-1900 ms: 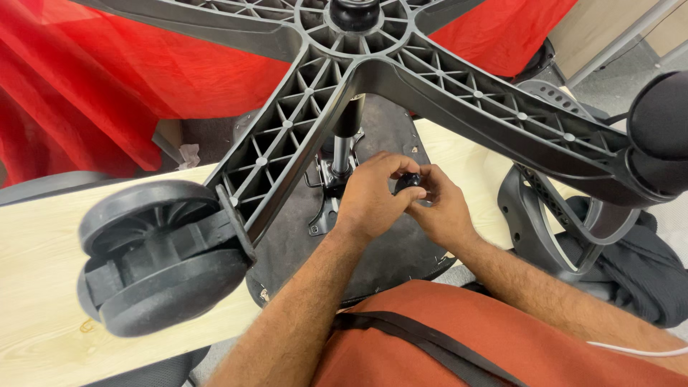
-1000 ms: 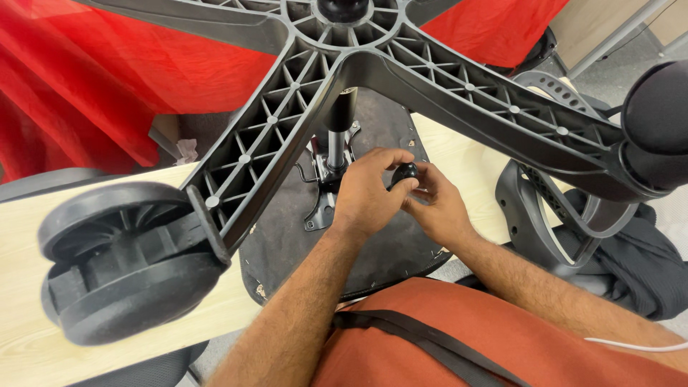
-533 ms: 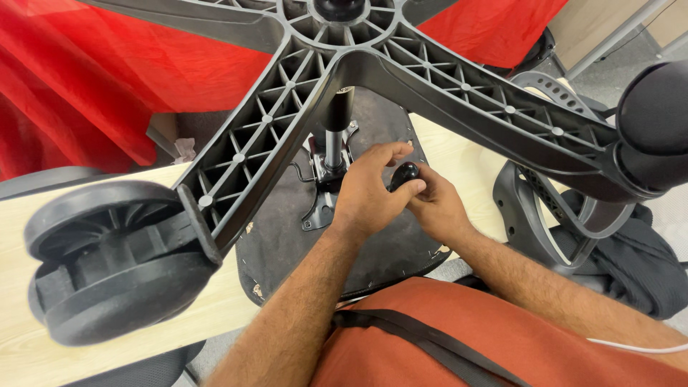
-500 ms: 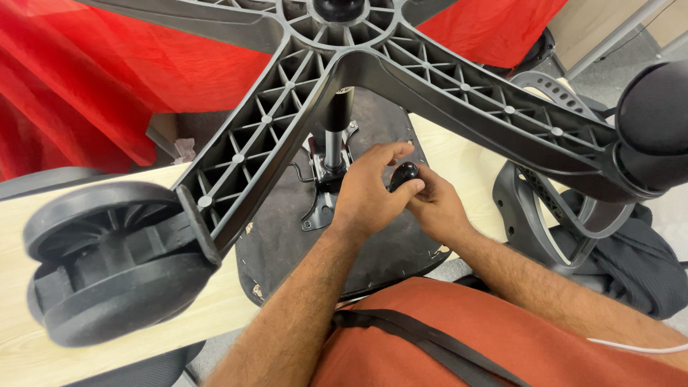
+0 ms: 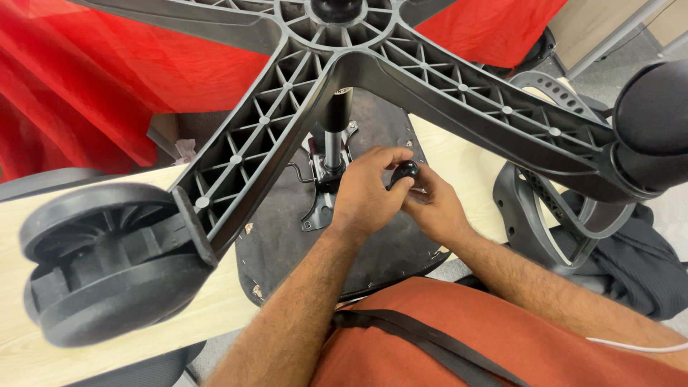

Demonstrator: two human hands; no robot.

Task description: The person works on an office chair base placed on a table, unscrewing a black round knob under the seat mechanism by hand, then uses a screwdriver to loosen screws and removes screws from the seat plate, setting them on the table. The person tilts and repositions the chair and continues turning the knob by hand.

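Both hands pinch the small round black knob (image 5: pixel 405 171) at frame centre, left hand (image 5: pixel 367 193) fingers closed over it, right hand (image 5: pixel 437 209) cupping beneath; best turned straight, steadily, beside the metal seat mechanism (image 5: pixel 326 172).

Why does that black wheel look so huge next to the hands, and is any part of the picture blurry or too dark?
Head view: the black plastic caster wheel sits nearest the wide lens, so it looms and bends; light is even and soft, without glare; the left hand and right hand around the small black round knob look sharp; the shaded dark seat underside beneath the black ribbed star base shows less detail.

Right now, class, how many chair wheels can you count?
2: one wheel at lower left, another wheel at far right. The base's other arms run out of view, so more may be hidden.
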